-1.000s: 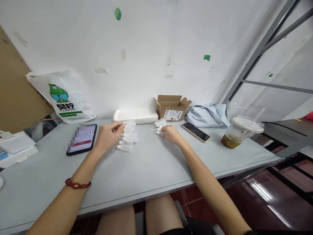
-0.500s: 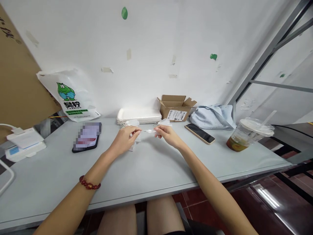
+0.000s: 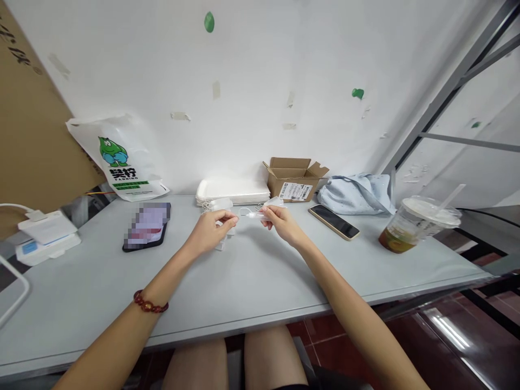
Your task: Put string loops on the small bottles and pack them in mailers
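My right hand (image 3: 281, 223) pinches a small clear-and-white plastic piece, tube-like in shape (image 3: 255, 215), a little above the table. From its left end a thin white string (image 3: 245, 209) curves in a small loop towards my left hand (image 3: 210, 232). The thumb and index finger of my left hand are pinched at the string's end; the exact contact is too small to see. Behind and under my left hand lie small white pieces with strings (image 3: 221, 203), partly hidden. More clear plastic (image 3: 275, 202) shows behind my right fingers.
A white stack (image 3: 233, 190) and an open cardboard box (image 3: 293, 181) stand by the wall. Right are a phone (image 3: 333, 221), a pale blue bag (image 3: 355, 194) and a drink cup (image 3: 414, 227). Left are another phone (image 3: 148, 226), a white bag (image 3: 122, 157) and white devices (image 3: 47, 238).
The string between my hands now bows up into a loop, where it looked straighter before. My hands have stayed nearly in place; the view has shifted slightly.
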### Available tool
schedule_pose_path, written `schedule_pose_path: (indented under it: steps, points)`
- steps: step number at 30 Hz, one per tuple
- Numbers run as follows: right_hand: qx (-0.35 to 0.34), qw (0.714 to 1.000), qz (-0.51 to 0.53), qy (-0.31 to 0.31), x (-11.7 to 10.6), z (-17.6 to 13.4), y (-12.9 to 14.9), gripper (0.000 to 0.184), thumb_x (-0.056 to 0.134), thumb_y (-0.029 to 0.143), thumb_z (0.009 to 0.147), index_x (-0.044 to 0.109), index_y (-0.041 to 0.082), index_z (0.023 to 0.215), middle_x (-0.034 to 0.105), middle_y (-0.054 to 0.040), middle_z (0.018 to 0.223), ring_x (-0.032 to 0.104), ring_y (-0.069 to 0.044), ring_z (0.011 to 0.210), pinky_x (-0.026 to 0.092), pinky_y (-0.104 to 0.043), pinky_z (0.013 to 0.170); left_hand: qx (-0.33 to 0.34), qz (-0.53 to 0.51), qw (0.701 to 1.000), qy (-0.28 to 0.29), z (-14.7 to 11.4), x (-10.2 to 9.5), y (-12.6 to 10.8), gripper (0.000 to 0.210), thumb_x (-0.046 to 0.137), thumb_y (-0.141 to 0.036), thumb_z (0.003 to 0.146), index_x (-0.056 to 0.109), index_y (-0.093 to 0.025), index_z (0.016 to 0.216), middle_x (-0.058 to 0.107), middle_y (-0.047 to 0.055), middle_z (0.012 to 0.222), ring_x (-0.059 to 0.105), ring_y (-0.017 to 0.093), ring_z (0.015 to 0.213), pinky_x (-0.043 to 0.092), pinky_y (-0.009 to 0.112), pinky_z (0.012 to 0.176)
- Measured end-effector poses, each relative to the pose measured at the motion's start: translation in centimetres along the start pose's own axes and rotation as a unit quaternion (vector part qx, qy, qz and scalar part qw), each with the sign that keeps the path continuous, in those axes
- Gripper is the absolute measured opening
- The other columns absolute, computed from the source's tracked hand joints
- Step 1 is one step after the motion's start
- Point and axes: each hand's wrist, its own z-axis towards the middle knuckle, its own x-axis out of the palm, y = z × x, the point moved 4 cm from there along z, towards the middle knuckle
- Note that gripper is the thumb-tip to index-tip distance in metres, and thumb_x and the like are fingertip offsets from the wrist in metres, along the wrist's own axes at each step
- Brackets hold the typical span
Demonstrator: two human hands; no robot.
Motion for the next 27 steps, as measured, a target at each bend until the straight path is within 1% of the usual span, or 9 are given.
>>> schedule_pose_path:
  steps: [5,9,12,17,21,23,24,27]
  points:
    - [0.006,1.0,0.008,0.003,0.07,-0.07,0.1,0.04,0.042,0.053,0.086,0.054,0.017,0.074,0.05,0.002,0.061,0.042,-0.01,0.055,0.036,-0.025,0.057,-0.004,0.004,1.0,-0.009,-0.02,-0.18,-0.26,0.031,0.053,-0.044,0.077,0.066,-0.016,0.073,0.069,0.005,0.076,0.061,0.019,0.073,0.044,0.027,0.065]
    - [0.01,1.0,0.01,0.007,0.18,-0.09,0.1,0.04,0.042,0.052,0.086,0.054,0.016,0.073,0.05,0.002,0.059,0.042,-0.01,0.054,0.036,-0.025,0.057,-0.006,0.012,1.0,-0.026,0.03,-0.33,-0.2,0.031,0.053,-0.044,0.077,0.066,-0.016,0.073,0.07,0.005,0.075,0.062,0.019,0.073,0.044,0.028,0.065]
    - [0.009,1.0,0.017,0.009,0.27,-0.1,0.07,0.041,0.043,0.053,0.086,0.053,0.017,0.072,0.049,0.002,0.059,0.042,-0.01,0.055,0.036,-0.025,0.058,-0.005,0.012,0.999,-0.041,0.1,-0.39,0.0,0.031,0.052,-0.043,0.077,0.068,-0.016,0.079,0.071,0.006,0.077,0.062,0.02,0.076,0.045,0.029,0.067]
    - [0.013,1.0,0.025,0.001,0.3,-0.08,0.0,0.043,0.043,0.055,0.085,0.053,0.017,0.072,0.048,0.0021,0.059,0.041,-0.01,0.055,0.035,-0.025,0.057,-0.007,0.005,0.999,-0.043,0.15,-0.25,0.42,0.034,0.051,-0.041,0.077,0.07,-0.015,0.088,0.072,0.007,0.079,0.064,0.021,0.077,0.047,0.031,0.068]
    - [0.016,0.999,0.04,-0.003,0.33,-0.11,0.05,0.042,0.043,0.055,0.086,0.052,0.016,0.071,0.047,0.0026,0.058,0.04,-0.009,0.054,0.034,-0.025,0.057,-0.028,0.007,0.998,-0.051,0.06,-0.3,0.58,0.045,0.054,-0.043,0.075,0.067,-0.011,0.104,0.072,0.009,0.085,0.064,0.022,0.081,0.047,0.033,0.073]
    - [0.016,0.999,0.046,-0.005,0.32,-0.1,0.04,0.043,0.043,0.055,0.086,0.053,0.016,0.071,0.046,0.0028,0.058,0.04,-0.009,0.053,0.034,-0.025,0.057,-0.03,0.007,0.998,-0.052,0.0,-0.29,0.47,0.047,0.054,-0.043,0.075,0.066,-0.01,0.107,0.072,0.009,0.085,0.063,0.022,0.081,0.047,0.033,0.076]
    - [0.016,0.999,0.049,-0.007,0.3,-0.08,0.0,0.043,0.043,0.055,0.086,0.053,0.016,0.071,0.046,0.0029,0.057,0.04,-0.009,0.053,0.034,-0.025,0.056,-0.028,0.007,0.998,-0.048,-0.01,-0.23,0.39,0.045,0.054,-0.043,0.075,0.067,-0.011,0.104,0.072,0.008,0.083,0.063,0.022,0.08,0.047,0.033,0.076]
    - [0.02,0.998,0.054,-0.015,0.23,0.0,-0.18,0.044,0.044,0.057,0.084,0.054,0.015,0.073,0.046,0.0031,0.057,0.039,-0.009,0.052,0.033,-0.025,0.055,-0.014,0.007,0.999,-0.037,-0.01,0.02,0.07,0.032,0.052,-0.042,0.076,0.069,-0.015,0.083,0.071,0.006,0.076,0.062,0.021,0.075,0.047,0.033,0.072]
